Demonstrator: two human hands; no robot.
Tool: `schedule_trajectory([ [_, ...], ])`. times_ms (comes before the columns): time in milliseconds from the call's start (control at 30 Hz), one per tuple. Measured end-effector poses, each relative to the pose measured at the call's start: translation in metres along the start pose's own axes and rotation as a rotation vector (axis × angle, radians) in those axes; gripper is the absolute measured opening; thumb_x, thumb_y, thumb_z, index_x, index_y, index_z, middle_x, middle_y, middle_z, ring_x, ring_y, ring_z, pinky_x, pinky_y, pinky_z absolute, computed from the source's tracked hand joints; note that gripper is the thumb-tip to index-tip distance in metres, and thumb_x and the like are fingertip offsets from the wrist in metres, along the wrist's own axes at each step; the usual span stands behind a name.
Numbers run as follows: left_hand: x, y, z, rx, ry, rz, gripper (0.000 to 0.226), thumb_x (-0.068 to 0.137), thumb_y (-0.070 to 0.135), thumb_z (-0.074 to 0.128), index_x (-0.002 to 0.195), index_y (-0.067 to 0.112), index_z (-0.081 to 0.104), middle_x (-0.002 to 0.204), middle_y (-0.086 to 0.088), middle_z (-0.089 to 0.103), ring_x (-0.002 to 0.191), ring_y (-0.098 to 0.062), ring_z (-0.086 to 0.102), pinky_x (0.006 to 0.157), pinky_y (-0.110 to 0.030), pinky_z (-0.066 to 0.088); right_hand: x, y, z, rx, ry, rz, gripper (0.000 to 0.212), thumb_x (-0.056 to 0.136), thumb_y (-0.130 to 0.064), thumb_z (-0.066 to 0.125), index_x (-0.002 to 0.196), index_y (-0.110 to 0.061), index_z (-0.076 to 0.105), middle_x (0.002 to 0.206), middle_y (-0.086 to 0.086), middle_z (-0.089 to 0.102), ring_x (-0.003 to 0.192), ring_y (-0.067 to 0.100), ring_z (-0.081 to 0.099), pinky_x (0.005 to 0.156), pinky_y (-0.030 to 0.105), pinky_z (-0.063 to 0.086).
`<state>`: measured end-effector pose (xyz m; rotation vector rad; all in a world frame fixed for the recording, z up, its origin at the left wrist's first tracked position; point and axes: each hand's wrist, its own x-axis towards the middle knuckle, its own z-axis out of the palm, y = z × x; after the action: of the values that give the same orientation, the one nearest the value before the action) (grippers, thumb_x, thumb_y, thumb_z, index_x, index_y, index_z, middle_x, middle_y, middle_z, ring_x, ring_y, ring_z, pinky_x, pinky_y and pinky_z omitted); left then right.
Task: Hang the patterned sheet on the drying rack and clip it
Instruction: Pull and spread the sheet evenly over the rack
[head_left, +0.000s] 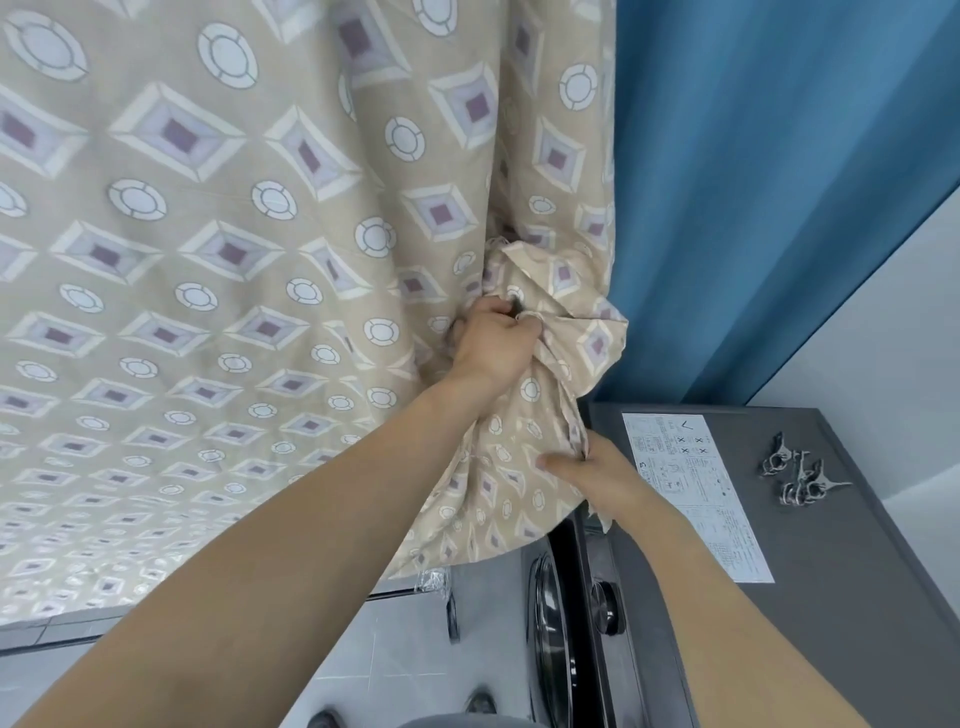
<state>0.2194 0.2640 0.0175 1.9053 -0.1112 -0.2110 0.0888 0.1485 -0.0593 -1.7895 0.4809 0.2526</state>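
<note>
I've got the patterned sheet (218, 249) filling the view from nine o'clock round to one, already draped over something up high, though the drying rack itself is hidden behind the cloth and I can't see a rail. My left hand (493, 345) sits at centre, fingers curled tight into a bunched knot of fabric. My right hand (597, 473) is lower, toward four o'clock, pinching the hanging edge between thumb and fingers. The loose bundle runs from the upper fist down to the lower pinch, so its long axis is near vertical, tilting toward five o'clock. What matters next, I judge: the clips (800, 473) lie at three o'clock on the grey washing machine (841, 597) top, well apart from both hands, and the right hand is plainly the nearer one. To fetch one I'd have to free that hand while the left keeps the bunch. A printed instruction sheet (696, 493) lies between right hand and clips, flat, no obstacle. The blue curtain (753, 182) hangs at two o'clock, just beside the sheet's edge; spreading the cloth rightward may brush it.
</note>
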Motion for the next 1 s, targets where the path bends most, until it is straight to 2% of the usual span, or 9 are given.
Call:
schedule_trajectory([
  [67, 0.0, 0.0, -0.005, 0.024, -0.053, 0.055, 0.019, 0.086, 0.033, 0.056, 0.072, 0.021, 0.06, 0.105, -0.006, 0.071, 0.096, -0.027, 0.066, 0.091, -0.039, 0.052, 0.001, -0.001, -0.01, -0.223, 0.051, 0.006, 0.022, 0.08, -0.011, 0.059, 0.098, -0.023, 0.064, 0.096, 0.001, 0.07, 0.091, 0.021, 0.066, 0.084, 0.036, 0.054],
  [167, 0.005, -0.004, -0.012, 0.231, -0.028, 0.181, 0.038, 0.082, 0.04, 0.041, 0.073, 0.013, 0.066, 0.097, -0.007, 0.074, 0.088, -0.026, 0.068, 0.083, -0.034, 0.054, -0.001, -0.008, -0.029, -0.435, 0.063, 0.079, 0.015, 0.082, -0.004, 0.054, 0.093, -0.008, 0.065, 0.086, 0.007, 0.064, 0.081, 0.024, 0.061, 0.068, 0.03, 0.049],
  [233, 0.008, -0.007, -0.013, 0.454, 0.063, 0.279, 0.052, 0.081, 0.043, 0.037, 0.087, 0.007, 0.073, 0.112, -0.004, 0.069, 0.106, -0.025, 0.06, 0.093, -0.033, 0.049, -0.006, -0.012, -0.041, -0.395, 0.022, 0.171, 0.014, 0.089, -0.007, 0.053, 0.097, -0.01, 0.064, 0.095, 0.009, 0.063, 0.082, 0.022, 0.06, 0.072, 0.035, 0.057],
  [333, 0.008, -0.007, -0.009, 0.657, 0.125, 0.387, 0.04, 0.088, 0.038, 0.049, 0.087, 0.006, 0.073, 0.119, -0.002, 0.055, 0.114, -0.026, 0.042, 0.098, -0.035, 0.043, -0.014, -0.016, -0.048, -0.293, -0.117, 0.341, 0.022, 0.095, -0.013, 0.049, 0.117, -0.013, 0.056, 0.115, 0.011, 0.06, 0.096, 0.025, 0.064, 0.082, 0.047, 0.058],
  [467, 0.001, 0.001, -0.011, 0.543, 0.166, 0.838, 0.03, 0.077, 0.016, 0.064, 0.05, 0.018, 0.051, 0.103, -0.001, 0.059, 0.105, -0.026, 0.046, 0.09, -0.039, 0.045, -0.018, -0.017, -0.05, -0.196, -0.327, 0.421, 0.029, 0.097, -0.016, 0.053, 0.118, 0.003, 0.058, 0.109, 0.024, 0.067, 0.097, 0.036, 0.068, 0.09, 0.05, 0.054],
  [600, 0.007, 0.003, -0.013, 0.517, -0.084, 1.095, 0.037, 0.073, 0.009, 0.063, 0.05, 0.025, 0.039, 0.098, 0.005, 0.074, 0.1, -0.02, 0.059, 0.094, -0.033, 0.041, -0.018, -0.017, -0.057, -0.216, -0.36, 0.395, 0.025, 0.098, -0.021, 0.054, 0.103, 0.002, 0.064, 0.1, 0.027, 0.069, 0.079, 0.029, 0.069, 0.076, 0.034, 0.06],
  [733, 0.012, 0.002, -0.018, 0.35, -0.275, 0.896, 0.037, 0.074, 0.007, 0.052, 0.046, 0.022, 0.033, 0.059, 0.0, 0.06, 0.096, -0.016, 0.068, 0.111, -0.033, 0.032, -0.014, -0.018, -0.06, -0.327, -0.329, 0.339, 0.012, 0.096, -0.003, 0.05, 0.097, -0.002, 0.062, 0.097, 0.02, 0.07, 0.063, 0.018, 0.062, 0.059, 0.024, 0.052],
  [900, 0.004, 0.01, -0.014, -0.044, -0.244, 0.55, 0.044, 0.08, -0.006, 0.05, 0.04, 0.011, 0.053, 0.102, 0.002, 0.074, 0.095, -0.015, 0.067, 0.083, -0.019, 0.047, -0.008, -0.016, -0.06, -0.421, -0.202, 0.286, 0.009, 0.093, -0.008, 0.054, 0.1, -0.003, 0.058, 0.076, 0.011, 0.069, 0.052, 0.014, 0.055, 0.049, 0.022, 0.043],
  [1000, 0.0, 0.02, -0.011, -0.186, -0.329, 0.418, 0.026, 0.077, -0.007, 0.05, 0.066, -0.003, 0.074, 0.094, -0.006, 0.076, 0.098, -0.024, 0.066, 0.085, -0.022, 0.048, -0.005, -0.007, -0.066, -0.491, -0.064, 0.226, 0.013, 0.088, -0.007, 0.05, 0.1, -0.005, 0.056, 0.07, 0.008, 0.068, 0.05, 0.015, 0.054, 0.046, 0.021, 0.039],
])
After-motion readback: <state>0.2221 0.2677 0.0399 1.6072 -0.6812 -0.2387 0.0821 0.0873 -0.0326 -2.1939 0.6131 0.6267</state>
